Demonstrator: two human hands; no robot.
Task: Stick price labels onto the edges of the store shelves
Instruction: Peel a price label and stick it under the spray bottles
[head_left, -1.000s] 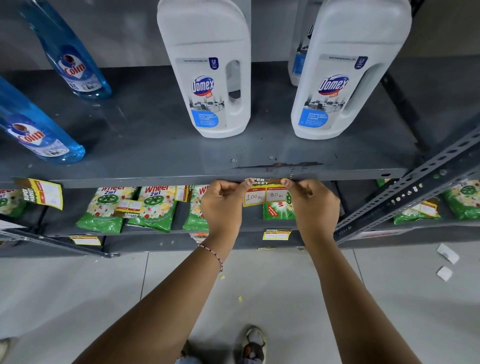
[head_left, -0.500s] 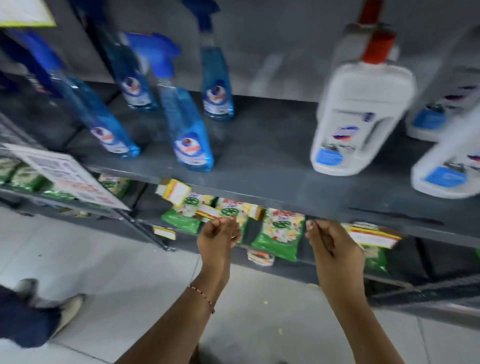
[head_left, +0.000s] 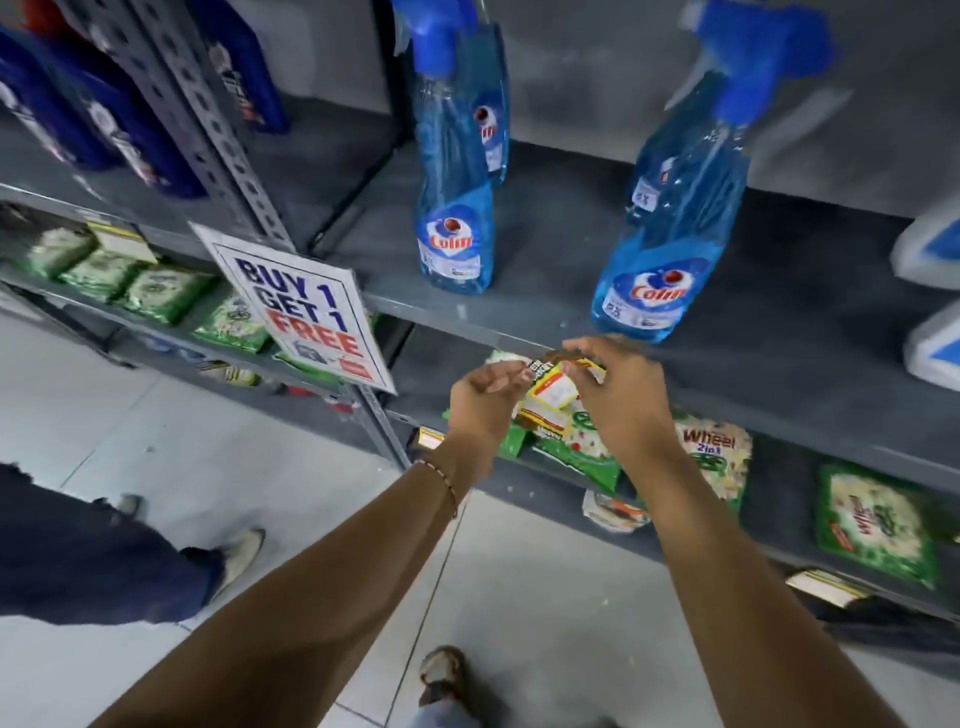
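A yellow and white price label (head_left: 555, 388) hangs at the front edge of the grey metal shelf (head_left: 431, 309), just below a blue Colin spray bottle (head_left: 664, 218). My left hand (head_left: 480, 402) pinches the label's left side with its fingertips. My right hand (head_left: 615, 397) holds the label's right side from above. Part of the label is hidden behind my fingers. A second yellow label (head_left: 543, 418) shows just under the first, in front of the green packets.
A "Buy 1 Get 1 Free" sign (head_left: 301, 306) hangs on the slotted upright to the left. A second Colin bottle (head_left: 456, 208) stands on the shelf. Green Wheel packets (head_left: 714, 457) lie on the lower shelf. Another person's leg and shoe (head_left: 104, 551) are at left on the tiled floor.
My view and both hands have shifted left along the shelf, away from the label under the white Domex jugs. My hands now hold a label under the Colin bottles.
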